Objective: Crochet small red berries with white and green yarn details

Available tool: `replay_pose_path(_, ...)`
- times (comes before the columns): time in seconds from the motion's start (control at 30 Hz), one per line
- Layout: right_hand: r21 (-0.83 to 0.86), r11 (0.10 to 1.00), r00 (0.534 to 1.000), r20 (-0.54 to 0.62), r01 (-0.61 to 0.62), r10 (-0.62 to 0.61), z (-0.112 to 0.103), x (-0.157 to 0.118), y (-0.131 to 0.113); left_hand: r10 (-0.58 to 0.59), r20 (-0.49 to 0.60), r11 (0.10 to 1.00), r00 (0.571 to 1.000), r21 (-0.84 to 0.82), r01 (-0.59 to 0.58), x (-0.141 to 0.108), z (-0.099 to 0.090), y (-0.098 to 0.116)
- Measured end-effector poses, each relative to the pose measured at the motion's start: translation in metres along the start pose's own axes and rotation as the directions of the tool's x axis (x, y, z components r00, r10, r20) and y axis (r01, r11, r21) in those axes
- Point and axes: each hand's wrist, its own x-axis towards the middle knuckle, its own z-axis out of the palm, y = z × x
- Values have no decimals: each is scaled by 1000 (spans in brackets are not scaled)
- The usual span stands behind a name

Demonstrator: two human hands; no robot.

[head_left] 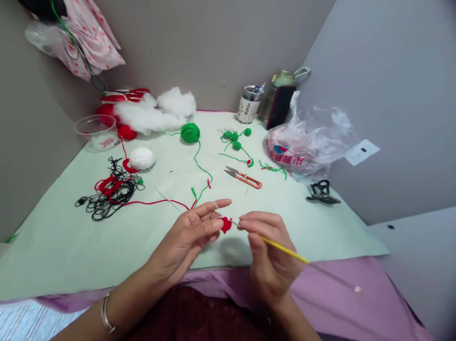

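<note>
One head-worn camera gives the single view; it looks from above the near edge of the pale green tabletop (72,253), facing forward and steeply down, over the worktop to the grey wall (228,42) behind; the dark red clothing (203,323) at the bottom centre is seen from above, with the forearms (136,288) running in from the lower edge; the left hand (187,235) and right hand (274,261) are near the lens, just below mid-frame, while the pen jar (248,110) stands farther off and looks small; the field is wide, reaching the pale panel (390,98) on the right, where a dark curved blur cuts the upper corner
</note>
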Motion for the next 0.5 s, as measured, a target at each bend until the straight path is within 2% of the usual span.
replay_pose_path(0.07, 209, 964, 985, -21, -163, 171, -1, 4, -3, 54, -33, 996, 998, 69, -52, 0, -1, 2)
replay_pose_path(0.13, 365, 899, 964, -17, -242, 267, 1, 6, -5, 110, -37, 985, 993, 141, -103, 0, 0, 1)
replay_pose_path(0.17, 391, 884, 959, -11, -256, 282, 3, 7, -5, 132, -30, 978, 991, 167, -125, 0, 0, 0)
replay_pose_path(0.33, 222, 962, 987, 6, -157, 160, 11, 7, -5, 151, 57, 970, 987, 186, -159, 1, 1, -9)
replay_pose_path(0.43, 176, 974, 990, 8, -142, 143, 13, 4, -4, 165, 18, 971, 986, 170, -166, 2, 3, -10)
replay_pose_path(0.5, 86, 992, 996, -3, -89, 90, 14, 0, -3, 175, -26, 977, 984, 129, -170, 3, 6, -10)
